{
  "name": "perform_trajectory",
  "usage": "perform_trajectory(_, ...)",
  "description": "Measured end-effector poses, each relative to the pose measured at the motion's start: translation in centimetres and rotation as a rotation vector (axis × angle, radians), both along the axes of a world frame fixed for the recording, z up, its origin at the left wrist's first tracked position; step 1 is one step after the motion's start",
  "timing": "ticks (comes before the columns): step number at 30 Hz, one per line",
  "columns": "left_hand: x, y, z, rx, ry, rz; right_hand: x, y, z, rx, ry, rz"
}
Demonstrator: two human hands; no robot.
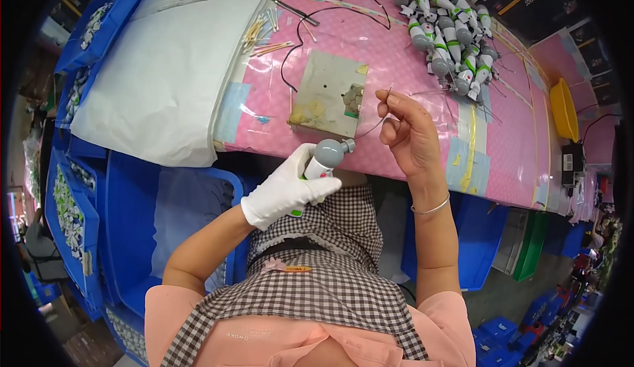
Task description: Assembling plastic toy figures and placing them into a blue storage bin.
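My left hand (281, 192), in a white glove, is wrapped round a small white plastic device (323, 162) with a rounded grey head and green trim. It is tilted, its grey nozzle-like tip toward my right hand. A thin dark wire (372, 131) runs from near that tip up to my bare right hand (411, 129). Thumb and forefinger of the right hand are pinched on the wire, the other fingers curled. Just beyond the device stands a grey metal block (323, 96) with a small round part on a green board (352, 101) at its right side.
A pile of similar devices (449, 33) lies at the far right of the pink-covered table (396, 166). Cotton swabs (261, 33), a pen (297, 12) and a black cable (285, 63) lie behind the block. White sheets (158, 70) cover the left; blue bins (139, 235) stand below.
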State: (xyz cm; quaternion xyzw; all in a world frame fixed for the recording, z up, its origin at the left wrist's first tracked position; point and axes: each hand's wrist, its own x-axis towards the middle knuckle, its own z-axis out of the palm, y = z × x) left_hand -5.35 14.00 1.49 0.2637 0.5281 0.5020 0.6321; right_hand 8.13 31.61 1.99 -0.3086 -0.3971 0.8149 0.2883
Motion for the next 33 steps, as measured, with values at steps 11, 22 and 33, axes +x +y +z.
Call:
perform_trajectory(11, -0.5, 2.3, 1.5, 0.004, 0.062, 0.187, -0.6, 1.4, -2.0, 0.518, -0.375, 0.255)
perform_trajectory(22, -1.4, 3.3, 1.1, 0.033, -0.18, 0.216, -1.4, 2.9, -2.4, 0.318, -0.345, 0.426)
perform_trajectory(33, -1.9, 2.4, 1.0, 0.073, -0.18, 0.176, -2.0, 1.2, -2.0, 0.504, -0.452, 0.234)
